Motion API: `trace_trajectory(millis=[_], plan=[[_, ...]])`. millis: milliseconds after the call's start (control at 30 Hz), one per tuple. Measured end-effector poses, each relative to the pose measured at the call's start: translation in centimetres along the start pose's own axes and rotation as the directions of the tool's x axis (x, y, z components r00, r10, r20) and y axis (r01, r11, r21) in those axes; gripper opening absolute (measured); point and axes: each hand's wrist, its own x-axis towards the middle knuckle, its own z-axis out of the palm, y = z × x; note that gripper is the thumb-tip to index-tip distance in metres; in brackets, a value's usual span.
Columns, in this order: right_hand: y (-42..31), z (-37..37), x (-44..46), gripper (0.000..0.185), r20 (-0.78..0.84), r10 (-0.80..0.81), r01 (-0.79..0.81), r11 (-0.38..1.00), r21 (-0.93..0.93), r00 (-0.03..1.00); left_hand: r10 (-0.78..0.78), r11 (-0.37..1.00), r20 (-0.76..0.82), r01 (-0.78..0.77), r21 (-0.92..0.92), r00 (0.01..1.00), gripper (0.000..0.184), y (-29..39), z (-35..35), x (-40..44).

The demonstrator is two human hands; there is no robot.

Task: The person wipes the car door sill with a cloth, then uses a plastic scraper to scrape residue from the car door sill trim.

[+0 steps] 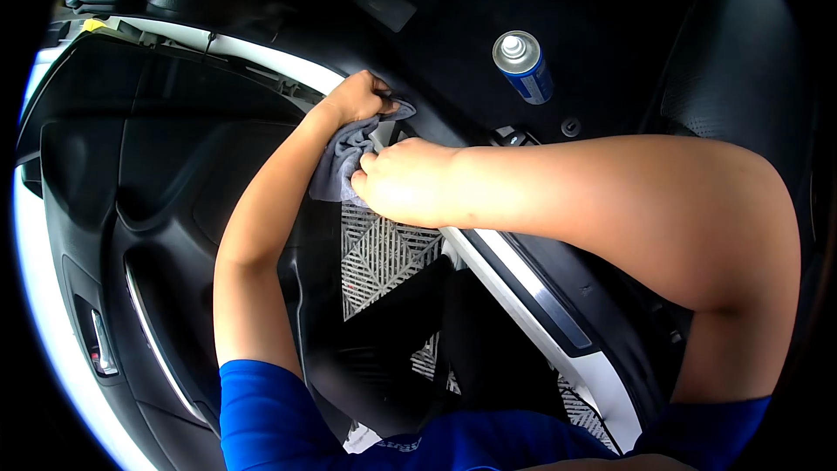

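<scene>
A grey cloth (pixel 336 161) hangs bunched between my two hands, beside the front end of the car's door opening. My left hand (pixel 356 98) is closed on its upper part, close to the black trim, and a fold of the cloth shows past the fingers. Lower down, my right hand (pixel 405 181) grips the same cloth with curled fingers. Part of the cloth is hidden behind the hands. To the right, a blue aerosol can (pixel 525 70) with a silver top and white nozzle stands on the dark car floor.
An open black car door (pixel 174 174) fills the left side. The white door sill (pixel 514 283) runs diagonally below my right arm. A small round fitting (pixel 570 126) is near the can. A black seat (pixel 741 61) is at right; patterned floor grating (pixel 384 253) shows below.
</scene>
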Motion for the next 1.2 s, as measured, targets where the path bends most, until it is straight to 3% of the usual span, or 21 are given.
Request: trace_trajectory(millis=[233,433,600,667,733,800,833,867,933,1000,1033,1067,1100,1133,1167,1200], plan=[[0.0,-0.3,-0.1,0.034,0.009,-0.038,0.038,0.998,0.045,0.999,-0.069,0.991,0.003,0.069,0.118,0.998,0.031,-0.3,0.3,-0.6],[0.0,0.0,-0.3,0.032,0.015,-0.020,0.020,0.999,0.033,1.000,-0.087,0.993,-0.006,0.086,-0.086,0.996,0.035,-0.3,0.5,-0.6],[0.1,0.0,-0.1,0.031,0.062,-0.055,0.051,0.997,0.062,0.997,-0.031,0.999,-0.051,0.032,0.020,0.998,0.032,-1.3,1.3,-0.7],[0.2,0.3,0.0,0.029,0.030,-0.031,0.028,0.997,0.069,0.999,-0.139,0.989,-0.047,0.136,-0.052,0.989,0.036,-1.1,1.5,-0.8],[0.5,-0.2,0.2,0.031,0.081,0.004,-0.007,0.999,0.044,0.997,-0.086,0.992,-0.093,0.076,-0.105,0.992,0.043,-0.4,1.7,-2.0],[1.2,-0.6,0.5,0.028,0.372,0.127,-0.052,0.977,-0.205,0.919,-0.148,0.929,-0.303,0.027,-0.370,0.942,0.047,-0.3,2.2,-2.8],[1.7,-2.2,0.4,0.022,0.539,0.251,-0.143,0.962,-0.235,0.804,-0.242,0.817,-0.411,-0.044,-0.575,0.879,0.052,0.8,1.8,-3.8],[2.2,-2.5,0.6,0.021,0.592,0.443,-0.273,0.893,-0.358,0.674,-0.325,0.613,-0.495,-0.218,-0.759,0.806,0.049,1.5,1.7,-4.5],[3.1,-4.5,-0.2,0.030,0.544,0.572,-0.360,0.816,-0.452,0.614,-0.395,0.234,-0.407,-0.338,-0.911,0.823,0.047,2.6,0.6,-6.4],[2.5,-5.4,-0.6,0.036,0.357,0.616,-0.399,0.755,-0.520,0.702,-0.385,0.015,-0.364,-0.389,-0.921,0.848,0.043,3.3,0.1,-7.3],[2.3,-5.9,-0.8,0.037,0.289,0.600,-0.455,0.776,-0.436,0.746,-0.430,-0.121,-0.323,-0.408,-0.905,0.843,0.042,4.1,-0.3,-7.5],[2.5,-5.5,-0.6,0.037,0.285,0.608,-0.450,0.764,-0.462,0.741,-0.421,-0.138,-0.336,-0.426,-0.894,0.842,0.042,5.0,-0.4,-7.4],[2.9,-4.6,-0.4,0.039,0.012,0.604,-0.554,0.739,-0.384,0.797,-0.459,-0.269,-0.302,-0.454,-0.850,0.836,0.040,6.0,-0.6,-7.2],[3.1,-4.7,-0.2,0.041,-0.268,0.564,-0.623,0.726,-0.290,0.781,-0.482,-0.398,-0.266,-0.479,-0.783,0.835,0.039,7.2,-0.8,-6.8],[3.6,-5.1,-0.1,0.042,-0.348,0.536,-0.621,0.755,-0.211,0.769,-0.471,-0.460,-0.278,-0.502,-0.733,0.837,0.036,8.6,-0.9,-6.7],[3.9,-5.3,0.1,0.042,-0.360,0.523,-0.621,0.741,-0.256,0.773,-0.424,-0.535,-0.319,-0.519,-0.667,0.848,0.035,8.5,-0.4,-5.5]])
